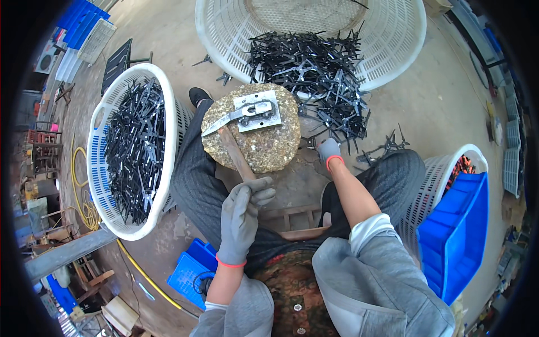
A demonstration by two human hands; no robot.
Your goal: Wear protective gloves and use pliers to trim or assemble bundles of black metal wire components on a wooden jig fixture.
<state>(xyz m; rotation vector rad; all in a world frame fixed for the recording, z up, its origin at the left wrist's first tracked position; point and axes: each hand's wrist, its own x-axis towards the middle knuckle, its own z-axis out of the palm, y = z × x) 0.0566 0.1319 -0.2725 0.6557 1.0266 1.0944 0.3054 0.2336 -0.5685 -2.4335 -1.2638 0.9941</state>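
Note:
My gloved left hand [245,209] is wrapped round the wooden handle of a hammer [236,153]. Its long pointed metal head lies over a steel plate [269,121] on a rough round stone block [269,149] between my knees. To the right of the block, my gloved right hand [329,149] has its fingers drawn together at a small black metal piece [310,143], low by the floor. Just beyond that hand spreads a heap of black plier-like metal pieces [314,67], spilling from a tipped white basket [393,42].
At my left stands a white basket [152,224] full of similar black pieces. A blue bin [455,236] leans against another white basket [424,185] at my right. Loose pieces [387,146] lie near my right knee. A yellow hose [147,275] runs along the floor at left.

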